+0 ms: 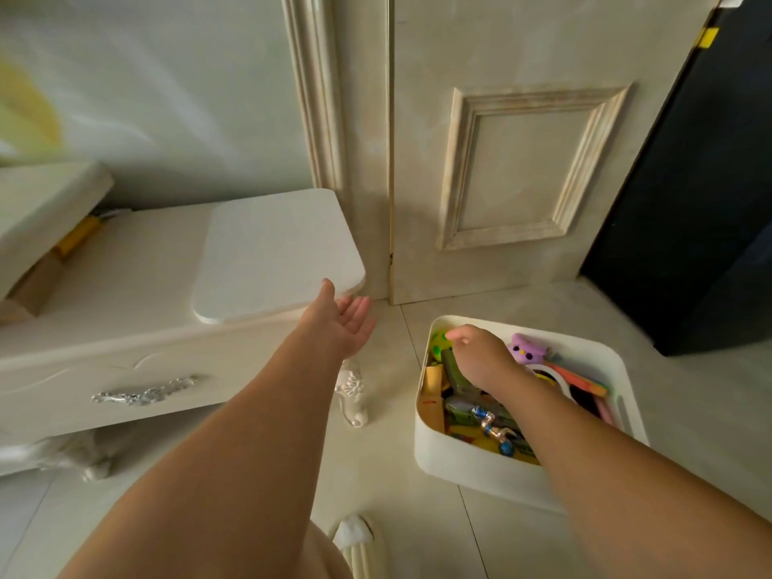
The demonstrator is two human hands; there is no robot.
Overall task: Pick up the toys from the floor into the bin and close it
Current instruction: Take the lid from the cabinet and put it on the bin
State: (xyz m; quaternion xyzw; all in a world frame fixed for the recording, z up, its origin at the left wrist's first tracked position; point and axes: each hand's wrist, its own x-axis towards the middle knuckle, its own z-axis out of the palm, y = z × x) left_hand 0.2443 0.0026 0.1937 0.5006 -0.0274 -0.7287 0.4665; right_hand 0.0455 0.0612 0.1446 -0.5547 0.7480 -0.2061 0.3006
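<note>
Bin [459, 465] of bright toys [463, 407] on the tiled floor [397, 474]
Smooth white plastic, rounded corners. Left hand [349, 323], fingers spread, by the flat lid [275, 252] on the worktop [125, 286]; right hand [480, 357] rests on the toys, grip unclear.

The left hand [344, 323] is held far forward on an outstretched arm, open, palm turned right, thumb up. The right hand [480, 361] is lowered at the right, knuckles up, fingers bent down, any grip hidden.

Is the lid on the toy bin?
No, the lid lies on the white cabinet, and the bin stands open.
</note>
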